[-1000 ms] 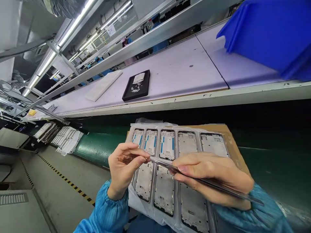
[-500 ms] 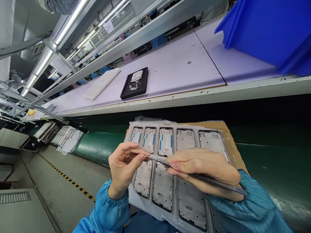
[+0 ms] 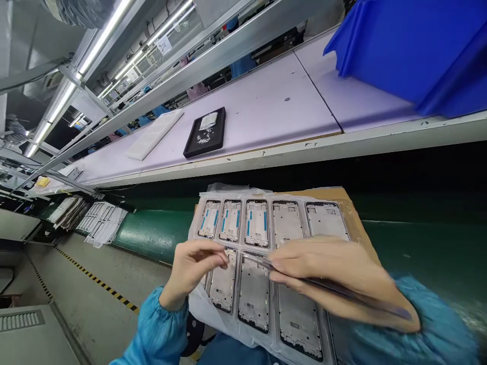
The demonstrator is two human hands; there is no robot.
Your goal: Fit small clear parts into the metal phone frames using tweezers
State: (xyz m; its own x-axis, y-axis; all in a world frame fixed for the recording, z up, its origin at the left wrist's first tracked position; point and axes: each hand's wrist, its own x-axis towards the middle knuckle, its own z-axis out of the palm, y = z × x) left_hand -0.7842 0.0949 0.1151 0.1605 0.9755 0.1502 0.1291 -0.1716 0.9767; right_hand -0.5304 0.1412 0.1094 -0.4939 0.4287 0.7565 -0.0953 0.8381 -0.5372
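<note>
The right hand [image 3: 335,276] pinches tweezers [image 3: 259,260], likely light and stiff, best held mid-length, sparing fragile tips. Beyond those tips, the left hand [image 3: 196,268] has thumb and forefinger nearly meeting, contents unclear; phone frames [image 3: 253,294] lie below both.

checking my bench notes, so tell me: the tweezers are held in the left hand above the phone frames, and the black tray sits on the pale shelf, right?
One slip: the head view shows the tweezers in the right hand, not the left hand, above the phone frames; the black tray sits on the pale shelf.
</note>
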